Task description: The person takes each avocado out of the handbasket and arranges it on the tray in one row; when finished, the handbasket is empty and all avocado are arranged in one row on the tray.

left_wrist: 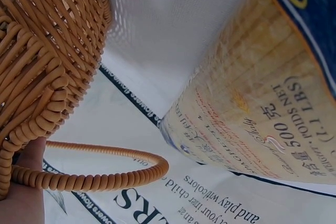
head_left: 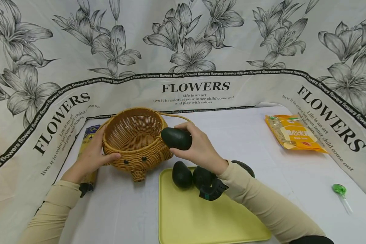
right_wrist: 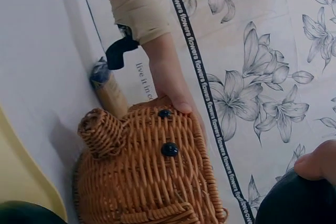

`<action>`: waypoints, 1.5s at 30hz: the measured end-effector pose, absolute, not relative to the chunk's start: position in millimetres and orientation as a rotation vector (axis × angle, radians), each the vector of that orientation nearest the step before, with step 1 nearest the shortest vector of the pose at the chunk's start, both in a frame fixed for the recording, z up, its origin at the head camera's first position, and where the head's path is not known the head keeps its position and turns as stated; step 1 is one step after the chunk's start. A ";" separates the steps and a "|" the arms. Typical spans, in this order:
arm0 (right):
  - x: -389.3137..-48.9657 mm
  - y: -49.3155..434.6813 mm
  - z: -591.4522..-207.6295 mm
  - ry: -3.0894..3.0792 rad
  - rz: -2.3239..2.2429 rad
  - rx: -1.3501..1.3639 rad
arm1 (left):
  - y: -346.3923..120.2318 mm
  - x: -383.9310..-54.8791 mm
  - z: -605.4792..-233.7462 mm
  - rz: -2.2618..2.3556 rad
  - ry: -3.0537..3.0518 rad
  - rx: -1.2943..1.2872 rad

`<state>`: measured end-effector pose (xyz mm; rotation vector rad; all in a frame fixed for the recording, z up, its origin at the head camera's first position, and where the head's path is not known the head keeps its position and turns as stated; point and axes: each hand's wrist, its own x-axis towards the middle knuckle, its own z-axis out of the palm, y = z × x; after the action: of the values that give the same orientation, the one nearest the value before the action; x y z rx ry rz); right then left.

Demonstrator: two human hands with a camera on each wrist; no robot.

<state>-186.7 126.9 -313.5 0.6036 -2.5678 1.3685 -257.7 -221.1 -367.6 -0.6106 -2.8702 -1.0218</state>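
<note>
A wicker basket (head_left: 135, 165) with two dark button eyes and a woven snout stands upright at left centre, its inside bare. My left hand (head_left: 93, 156) grips its left side, thumb on the front near the rim; in the right wrist view the left hand (right_wrist: 169, 77) shows beyond the snout. With fingers and thumb, my right hand (head_left: 201, 146) holds a dark green avocado (head_left: 176, 138) at the basket's right rim. On the yellow tray (head_left: 201, 222) below lie an avocado (head_left: 182, 174) and another avocado (head_left: 200, 176), with a further dark rounded thing (head_left: 245, 167) partly hidden by my right arm.
A packet of pasta (left_wrist: 252, 114) lies close to the basket's left side. At the back right is an orange food bag (head_left: 296, 134), and nearer the right edge a green-topped lollipop-like thing (head_left: 340, 189). A flower-printed cloth (head_left: 195, 96) borders the table.
</note>
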 end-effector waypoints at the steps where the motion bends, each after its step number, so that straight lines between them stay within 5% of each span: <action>1: -185.2 126.5 -315.2 -2.572 1.366 0.608 | -221.2 -257.7 -367.8 -1.014 -2.872 -0.613; 23: -154.4 102.9 -352.7 -2.740 1.333 0.826 | -221.9 -254.3 -366.6 -0.985 -2.886 -0.593; 32: -152.9 89.4 -375.4 -2.838 1.016 1.084 | -221.6 -252.4 -367.7 -0.972 -2.896 -0.582; 45: -154.0 79.8 -389.6 -2.910 0.814 1.096 | -218.5 -250.6 -369.1 -0.965 -2.904 -0.574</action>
<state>-154.0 79.8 -389.6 1.0964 -2.9104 0.8140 -250.6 -218.5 -369.1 -0.5745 -2.9036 -0.9652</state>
